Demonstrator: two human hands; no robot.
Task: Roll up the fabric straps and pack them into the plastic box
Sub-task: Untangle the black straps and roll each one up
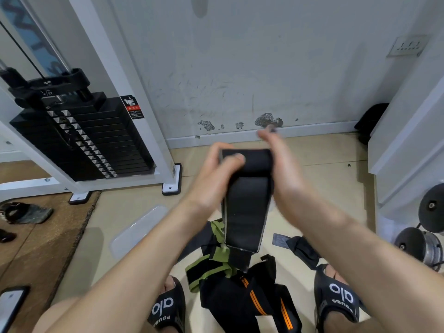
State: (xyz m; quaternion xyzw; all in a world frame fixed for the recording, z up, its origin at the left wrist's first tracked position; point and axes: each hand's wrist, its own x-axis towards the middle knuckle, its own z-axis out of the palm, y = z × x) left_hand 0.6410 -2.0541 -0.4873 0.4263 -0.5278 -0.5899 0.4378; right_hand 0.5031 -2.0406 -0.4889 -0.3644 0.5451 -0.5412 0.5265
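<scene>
**Desk:** What do you have on the head view?

**Me:** Both hands are up in front of the wall. My left hand (216, 169) grips the top of a wide black strap (245, 200), thumb curled over the front of its folded upper end, fingers behind. The right hand (283, 169) lies flat against the strap's right edge, fingers straight and pointing up (the tips are blurred, so I cannot tell more about them). The rest of the strap hangs down between my forearms, its lower end over the pile.

**Desk:** And the other straps?

**Me:** On the floor between my two black sandals (165, 311): a heap of black straps with orange stripes (254, 296), and a green-edged strap (211, 265) touching its upper left side. Another dark strap (300, 248) lies just to the right.

**Desk:** The box?

**Me:** I see a clear plastic lid (137, 229) flat on the floor, left of the pile. A weight stack (79, 133) stands further left.
</scene>
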